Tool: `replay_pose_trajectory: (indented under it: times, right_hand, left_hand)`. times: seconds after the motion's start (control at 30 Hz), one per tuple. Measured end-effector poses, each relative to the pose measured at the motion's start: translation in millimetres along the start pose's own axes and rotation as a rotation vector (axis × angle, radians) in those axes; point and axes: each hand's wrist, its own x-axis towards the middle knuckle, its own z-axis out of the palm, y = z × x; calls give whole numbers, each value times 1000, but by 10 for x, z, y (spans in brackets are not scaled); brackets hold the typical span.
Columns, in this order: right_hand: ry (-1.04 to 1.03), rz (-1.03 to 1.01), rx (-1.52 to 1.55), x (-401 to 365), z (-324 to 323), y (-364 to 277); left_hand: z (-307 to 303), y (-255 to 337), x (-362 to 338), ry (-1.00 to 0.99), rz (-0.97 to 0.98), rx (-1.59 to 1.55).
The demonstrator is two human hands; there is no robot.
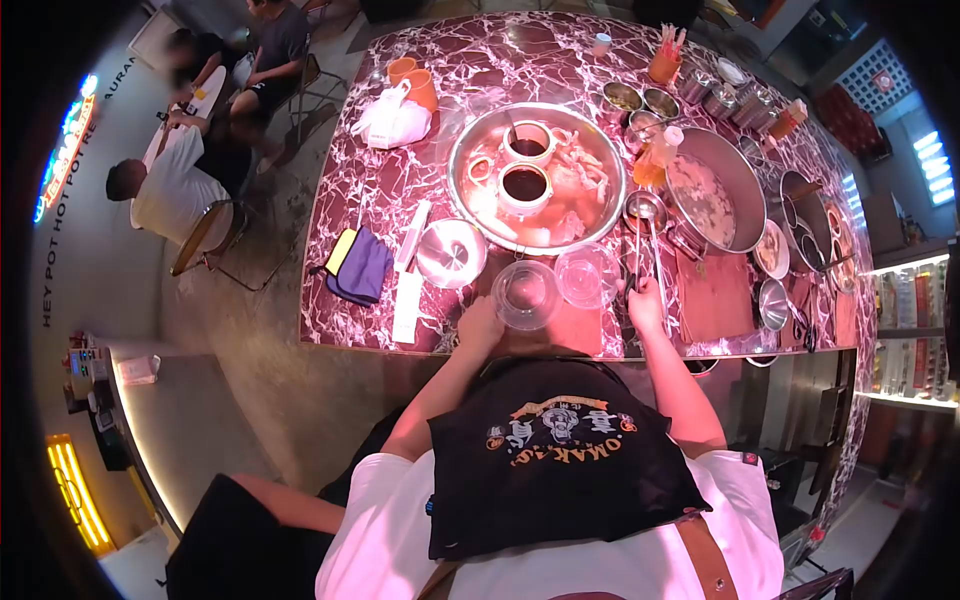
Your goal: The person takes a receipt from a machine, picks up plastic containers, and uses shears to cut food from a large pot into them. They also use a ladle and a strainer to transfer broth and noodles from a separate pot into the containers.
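Observation:
My left hand [481, 322] is closed at the left rim of a round clear plastic bowl [527, 297] near the table's front edge. A second clear plastic container [585, 278] stands just right of that bowl. In my right hand [646, 303] are what look like black-handled scissors [630, 286]; their blades cannot be made out. Beyond the bowls sits a large steel basin [457, 205] of meat pieces, with two round pots of dark liquid [525, 184] inside it. Long-handled ladles [645, 208] lie right of the basin.
A large steel pot [757, 215] with pale food stands at the right, near a brown board [715, 300]. At left are a shiny steel bowl [451, 254], a folded purple cloth [362, 270] and a white plastic bag [394, 118]. Several people sit beyond the table's left side.

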Motion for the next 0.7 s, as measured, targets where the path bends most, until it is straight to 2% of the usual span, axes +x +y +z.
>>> replay_pose_trajectory:
  times: [0.07, 0.17, 0.3, 0.33, 0.37, 0.43, 0.47, 0.5, 0.63, 0.7]
  right_hand:
    - [-12, -68, -161, 94, 56, -17]
    - [-3, -104, -239, 177, 128, 16]
    - [-82, -48, -179, 204, 53, 176]
    - [-119, 8, -42, 189, 31, 199]
    - [-110, -75, -115, 144, -4, 236]
    - [-172, 84, -21, 31, -76, 134]
    - [-192, 42, 16, 94, -32, 373]
    - [-236, 172, 174, -18, -70, 130]
    - [-188, 108, 69, -80, -1, 104]
    - [-150, 66, 97, -105, 47, 152]
  left_hand:
    - [42, -36, 10, 30, -13, 1]
    - [36, -130, 3, -5, -87, -121]
    - [-48, -236, -169, -17, -202, -351]
    - [-84, -231, -212, -80, -283, -507]
    - [-76, -255, -262, -99, -320, -611]
    - [-35, -273, -325, -142, -398, -812]
    - [-4, -252, -334, -142, -391, -802]
    - [-6, -232, -347, -137, -387, -790]
    - [45, -205, -241, 4, -242, -724]
    - [-141, -33, -209, 70, -215, -511]
